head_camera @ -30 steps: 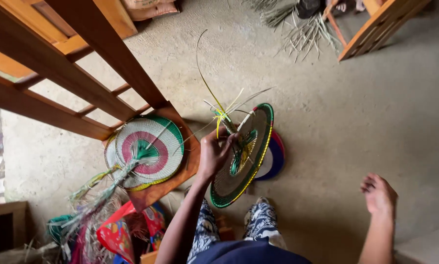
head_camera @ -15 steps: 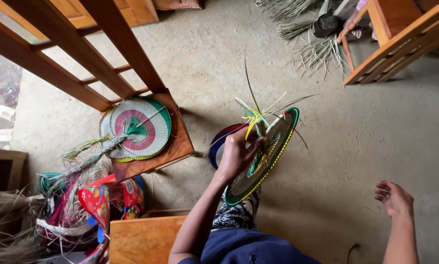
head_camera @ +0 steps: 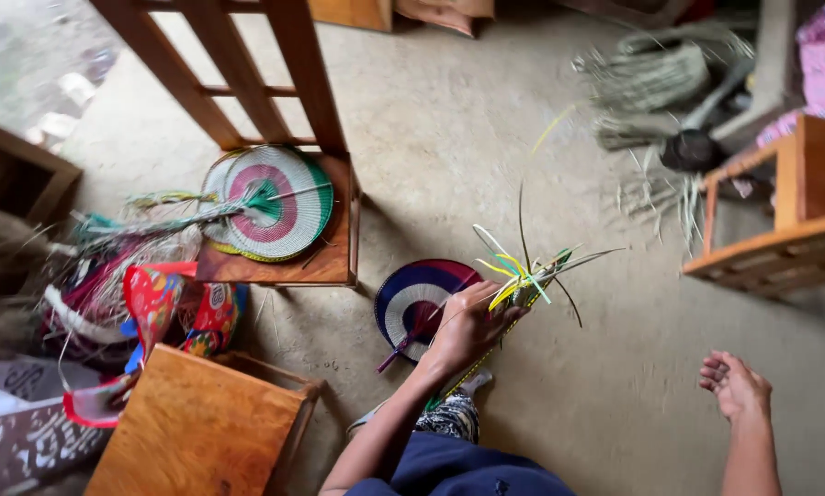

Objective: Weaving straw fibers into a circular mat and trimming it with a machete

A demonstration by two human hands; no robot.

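Woven straw in yellow and green is making up the half-made fan (head_camera: 500, 317) that the left hand (head_camera: 468, 326) is gripping, fingers wrapped tight around its rim so that it is standing nearly edge-on above the floor, just in front of the person's knee. Loose strands (head_camera: 523, 266) in yellow, green and pale straw are sticking up and fanning out from its top edge.

The right hand (head_camera: 734, 386) is hanging well apart to the side, palm up, fingers loosely curled and holding nothing.

Just behind the gripped piece, a finished round fan (head_camera: 412, 298) in blue, red and white is lying flat on the earthen floor (head_camera: 486, 147). Farther left, a round fan in pink, white and green (head_camera: 275, 202) is resting on a low wooden stool (head_camera: 330, 262), with a heap of coloured fibres (head_camera: 128, 285) beside it. A bundle of dry straw (head_camera: 651, 78) is lying near the top right, next to a wooden bench (head_camera: 780, 248).
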